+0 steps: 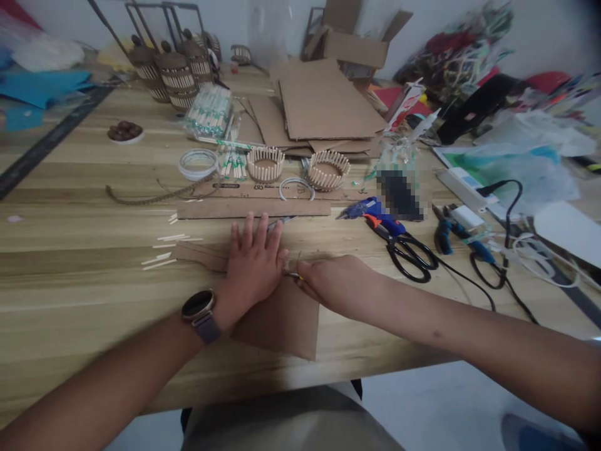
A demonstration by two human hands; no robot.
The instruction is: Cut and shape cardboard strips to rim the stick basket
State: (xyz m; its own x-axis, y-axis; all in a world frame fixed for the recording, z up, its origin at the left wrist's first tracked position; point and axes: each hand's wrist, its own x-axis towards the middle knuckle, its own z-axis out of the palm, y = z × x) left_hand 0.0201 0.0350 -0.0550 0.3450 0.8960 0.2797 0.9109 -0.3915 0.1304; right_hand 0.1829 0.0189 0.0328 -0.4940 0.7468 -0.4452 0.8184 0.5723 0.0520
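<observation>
Left hand [253,260] flat, fingers spread, pinning cardboard [286,326] at near edge of table [94,300]. Right hand [335,285] pinches thin tool [293,275] beside left thumb. Likely scoring or marking; the next stroke needs firm hold-down.

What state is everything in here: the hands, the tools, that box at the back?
Left hand: open, flat, pressing on the cardboard piece.
Right hand: closed around a thin tool, tip at the cardboard piece.
Cardboard piece: lying flat near the edge of the table.
Scissors: lying down, blades look shut.
Glue gun: lying on its side, untouched.
Cardboard box: flaps open.
Tape roll: lying flat.
</observation>
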